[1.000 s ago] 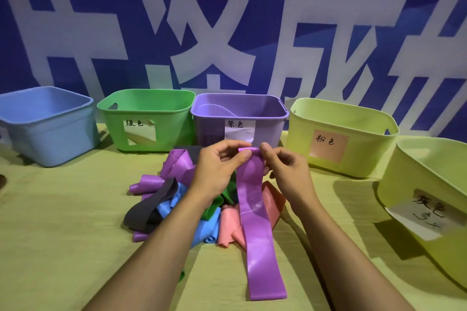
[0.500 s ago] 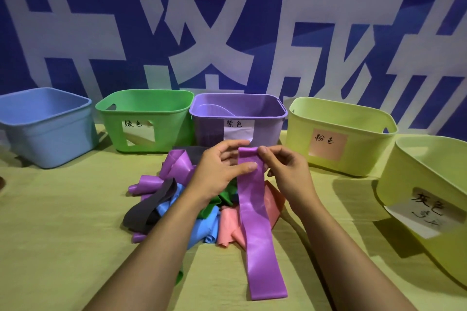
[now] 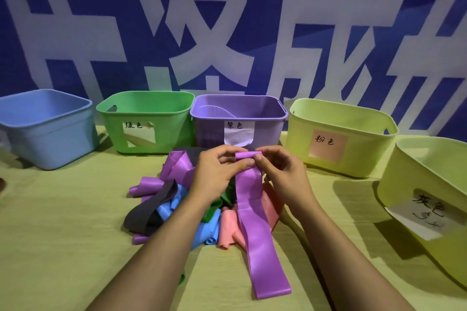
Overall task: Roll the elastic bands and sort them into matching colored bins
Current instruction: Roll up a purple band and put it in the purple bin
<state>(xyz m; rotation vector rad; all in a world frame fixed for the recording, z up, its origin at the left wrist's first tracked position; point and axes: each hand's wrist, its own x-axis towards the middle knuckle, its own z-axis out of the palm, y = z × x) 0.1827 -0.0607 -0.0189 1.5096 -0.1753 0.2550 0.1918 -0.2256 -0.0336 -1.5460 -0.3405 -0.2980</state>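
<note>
Purple elastic band (image 3: 252,199), its top end rolled, is pinched by left hand (image 3: 217,171) and right hand (image 3: 283,174); both grips closed on it, tail trailing over the tabletop (image 3: 63,247)

Bins, left to right: blue (image 3: 45,131), green (image 3: 146,124), purple (image 3: 237,118), two yellow-green (image 3: 338,134) (image 3: 429,184). Held band (image 3: 255,209): purple. Pile (image 3: 177,204): purple, grey, blue, green, pink. Desk (image 3: 63,247): yellow-green. Backdrop (image 3: 227,20): blue, white characters.

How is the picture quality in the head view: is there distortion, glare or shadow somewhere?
Head view: wide-angle bending curves the bins at the edges, such as the blue bin; soft glare shines on the purple band near its lower end; a bin's shadow falls on the tablecloth at the right; the hands look sharp.
</note>
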